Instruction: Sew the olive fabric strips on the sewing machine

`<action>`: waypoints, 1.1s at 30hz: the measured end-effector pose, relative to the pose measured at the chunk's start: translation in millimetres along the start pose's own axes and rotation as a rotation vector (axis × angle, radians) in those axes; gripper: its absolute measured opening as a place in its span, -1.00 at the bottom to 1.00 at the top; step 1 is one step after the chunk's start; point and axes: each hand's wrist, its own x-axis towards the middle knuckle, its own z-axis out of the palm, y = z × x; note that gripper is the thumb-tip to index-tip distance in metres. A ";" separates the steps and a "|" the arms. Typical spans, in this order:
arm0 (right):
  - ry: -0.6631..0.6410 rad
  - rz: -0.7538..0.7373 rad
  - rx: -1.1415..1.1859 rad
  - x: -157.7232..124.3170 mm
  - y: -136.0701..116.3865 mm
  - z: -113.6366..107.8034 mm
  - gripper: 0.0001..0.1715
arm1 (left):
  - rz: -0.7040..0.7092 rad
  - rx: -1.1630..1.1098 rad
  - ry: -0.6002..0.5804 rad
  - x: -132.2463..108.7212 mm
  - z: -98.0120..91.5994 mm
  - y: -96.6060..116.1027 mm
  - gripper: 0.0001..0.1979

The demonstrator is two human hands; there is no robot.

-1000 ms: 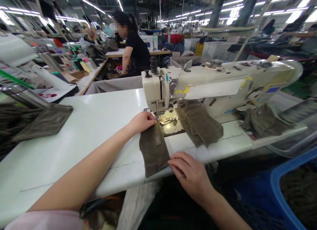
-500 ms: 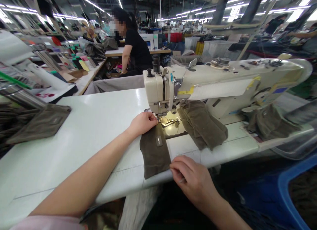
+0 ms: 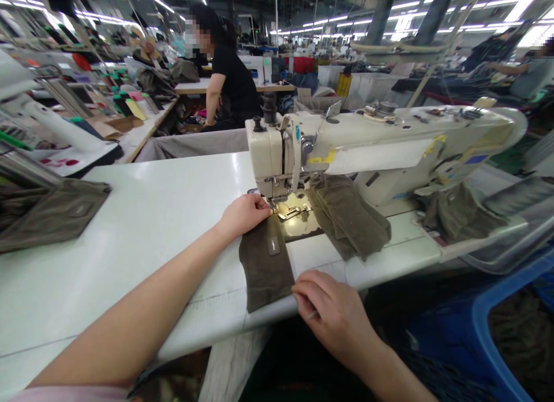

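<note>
Left hand (image 3: 244, 214) palm-down, fingers lightly curled, pressing top end of olive corduroy piece (image 3: 265, 269), right up against presser foot (image 3: 277, 207) of cream industrial sewing machine (image 3: 277, 153), no pinch visible. Right hand (image 3: 331, 315) near front edge of white tabletop (image 3: 130, 217), fingers half closed around small silver item (image 3: 312, 315), too small to identify, fingertips at or just beside lower right edge of corduroy. Corduroy flat on tabletop, small label on it, running from needle area toward front edge. Folded stack of similar fabric (image 3: 350, 217) just right of it, overlapping metal needle plate (image 3: 291, 222). Another pile (image 3: 461, 214) further right, one more (image 3: 52, 214) at left side. Blue plastic bin (image 3: 476, 344) below right, co-worker in black top (image 3: 229, 73) seated beyond machine
</note>
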 end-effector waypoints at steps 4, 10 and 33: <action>-0.019 -0.012 -0.016 1.9 -0.8 -1.3 -0.82 | -0.002 0.018 0.006 1.4 0.0 0.6 -0.82; -0.033 0.002 -0.015 7.7 -0.9 -3.5 -0.82 | -0.024 0.057 0.029 3.9 1.2 -1.0 -0.79; -0.148 0.001 -0.092 2.6 -1.4 -15.2 -0.54 | 0.903 0.500 0.188 -166.4 39.5 -1.6 -0.62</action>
